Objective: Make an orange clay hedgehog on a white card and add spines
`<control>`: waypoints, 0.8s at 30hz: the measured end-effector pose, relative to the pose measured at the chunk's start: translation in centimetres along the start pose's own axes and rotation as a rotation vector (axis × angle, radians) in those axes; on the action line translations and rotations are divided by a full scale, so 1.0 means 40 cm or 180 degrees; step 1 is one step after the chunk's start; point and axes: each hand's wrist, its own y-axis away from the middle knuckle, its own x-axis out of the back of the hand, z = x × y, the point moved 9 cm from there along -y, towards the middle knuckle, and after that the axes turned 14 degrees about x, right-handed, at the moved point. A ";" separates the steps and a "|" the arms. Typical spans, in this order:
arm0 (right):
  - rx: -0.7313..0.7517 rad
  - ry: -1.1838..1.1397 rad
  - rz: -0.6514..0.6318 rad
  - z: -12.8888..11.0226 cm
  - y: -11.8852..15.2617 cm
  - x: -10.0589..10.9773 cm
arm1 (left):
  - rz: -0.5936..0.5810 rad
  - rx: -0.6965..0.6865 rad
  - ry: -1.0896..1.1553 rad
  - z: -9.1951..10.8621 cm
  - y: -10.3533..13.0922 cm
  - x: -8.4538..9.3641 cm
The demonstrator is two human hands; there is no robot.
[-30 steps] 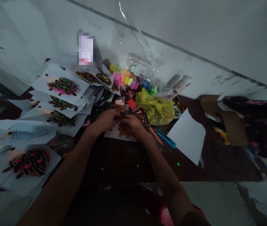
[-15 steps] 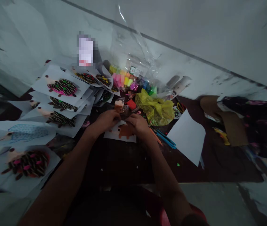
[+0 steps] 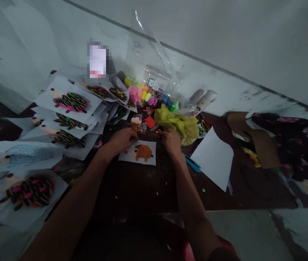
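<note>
A small white paper [image 3: 125, 157] lies flat on the dark table, bearing an orange-brown clay animal shape [image 3: 144, 151] with a pale snout and a dark eye. A small dark piece shows at the shape's right end. My left hand [image 3: 122, 140] is closed at the paper's upper left edge, its fingertips pressed together; what they pinch is hidden. Off the paper's upper right corner, my right hand [image 3: 171, 142] has its fingers together over small pink bits beside the yellow-green plastic bag [image 3: 186, 127]. Whatever is between them is too small to name.
Sheets with seed-covered hedgehogs [image 3: 69, 101] are piled at left. Behind my hands are coloured clay sticks [image 3: 140, 94], a red packet [image 3: 150, 122] and a tub of pale clay [image 3: 135, 122]. Blue scissors [image 3: 193, 163] and a blank sheet [image 3: 214, 159] lie at right.
My right hand has moved off the paper, up and to the right, uncovering the clay animal and the dark piece at its right end. My left hand stays at the paper's upper left.
</note>
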 end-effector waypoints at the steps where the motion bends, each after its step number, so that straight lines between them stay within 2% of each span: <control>1: 0.0017 0.0014 0.0021 0.002 -0.001 -0.003 | 0.0007 -0.0019 0.0003 0.000 0.000 0.000; 7: -0.0007 0.0129 0.0125 0.007 -0.003 -0.007 | 0.0054 -0.0006 -0.0029 -0.001 0.000 0.001; 12: -0.0126 -0.0228 0.0715 0.011 0.004 0.044 | 0.0015 -0.0006 -0.0033 0.000 -0.001 0.000; 15: -0.0057 -0.0812 0.0940 -0.005 0.007 0.062 | -0.0041 0.0009 -0.0012 0.001 0.002 0.000; 20: 0.0520 -0.2055 0.0578 -0.106 0.010 0.033 | -0.0031 0.0018 0.0059 0.002 0.005 0.002; 24: 0.0753 -0.2234 0.0320 -0.172 0.023 0.012 | 0.0017 0.0011 0.0016 -0.003 0.000 -0.002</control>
